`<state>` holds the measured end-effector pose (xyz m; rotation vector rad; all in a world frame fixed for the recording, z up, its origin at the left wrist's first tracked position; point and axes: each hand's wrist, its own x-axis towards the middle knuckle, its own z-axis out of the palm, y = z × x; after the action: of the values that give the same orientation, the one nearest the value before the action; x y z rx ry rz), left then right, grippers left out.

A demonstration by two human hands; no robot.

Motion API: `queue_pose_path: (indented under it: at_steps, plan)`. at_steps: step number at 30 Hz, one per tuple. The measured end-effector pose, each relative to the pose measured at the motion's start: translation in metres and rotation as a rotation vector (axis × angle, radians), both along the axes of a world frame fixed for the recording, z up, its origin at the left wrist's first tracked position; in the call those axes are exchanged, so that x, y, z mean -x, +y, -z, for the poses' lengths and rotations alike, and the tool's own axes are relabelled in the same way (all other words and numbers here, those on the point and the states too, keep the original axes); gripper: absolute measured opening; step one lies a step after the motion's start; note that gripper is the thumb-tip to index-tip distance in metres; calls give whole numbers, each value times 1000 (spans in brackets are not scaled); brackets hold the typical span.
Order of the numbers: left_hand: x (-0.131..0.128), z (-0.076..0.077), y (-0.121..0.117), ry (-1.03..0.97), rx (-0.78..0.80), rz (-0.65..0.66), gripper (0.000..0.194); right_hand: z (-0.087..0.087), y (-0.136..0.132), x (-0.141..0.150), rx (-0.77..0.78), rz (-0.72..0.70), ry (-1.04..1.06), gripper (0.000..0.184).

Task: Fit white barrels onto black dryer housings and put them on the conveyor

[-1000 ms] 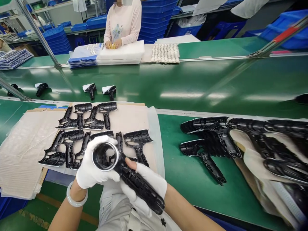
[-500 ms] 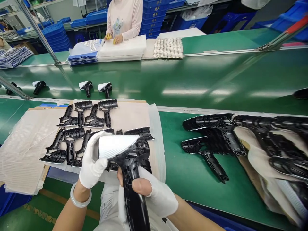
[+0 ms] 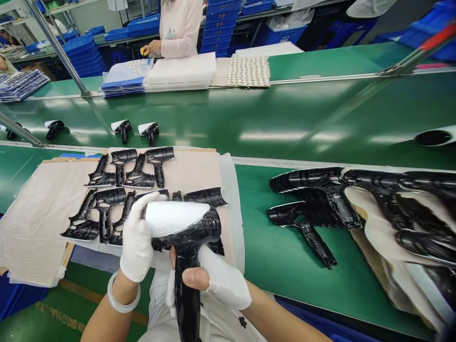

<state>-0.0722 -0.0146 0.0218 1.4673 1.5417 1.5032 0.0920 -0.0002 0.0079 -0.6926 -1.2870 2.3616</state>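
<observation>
Gripping one black-and-white dryer-shaped housing (image 3: 190,228): two gloved hands, held above the near edge of the bench (image 3: 256,237). Left hand (image 3: 137,240): closed around the white barrel end. Right hand (image 3: 210,280): wrapped about the black handle, bare thumb across it. Behind the housing: black half-shells (image 3: 160,164), in two rows on a pale sheet (image 3: 195,166). To the right: further black shells (image 3: 302,228), some piled on pale sheeting. Beyond: black-and-white units (image 3: 147,133) lying on a green surface (image 3: 221,114); one person in pink (image 3: 180,28), at the far side.
</observation>
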Motion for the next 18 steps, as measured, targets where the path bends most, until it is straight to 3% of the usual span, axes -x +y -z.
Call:
queue_pose_path:
  at_steps: [3,5,8,12,15,18]
  plan:
    - [1,-2,-2,41,45,-24,47,0,-1,1,-24,20,-22,50]
    - [0,-3,-3,-1,93,-61,40,1,-1,2,-38,22,-20,48]
    - [0,-2,-6,-81,143,-89,45,2,-1,2,-43,16,2,48]
    - [0,-2,-8,-59,99,-87,50,-1,1,0,-67,34,23,39]
    - [0,-3,-8,-28,64,-20,53,-7,4,-1,-162,1,-152,26]
    - [-1,-5,-9,20,56,7,72,-7,8,0,-339,-58,-352,24]
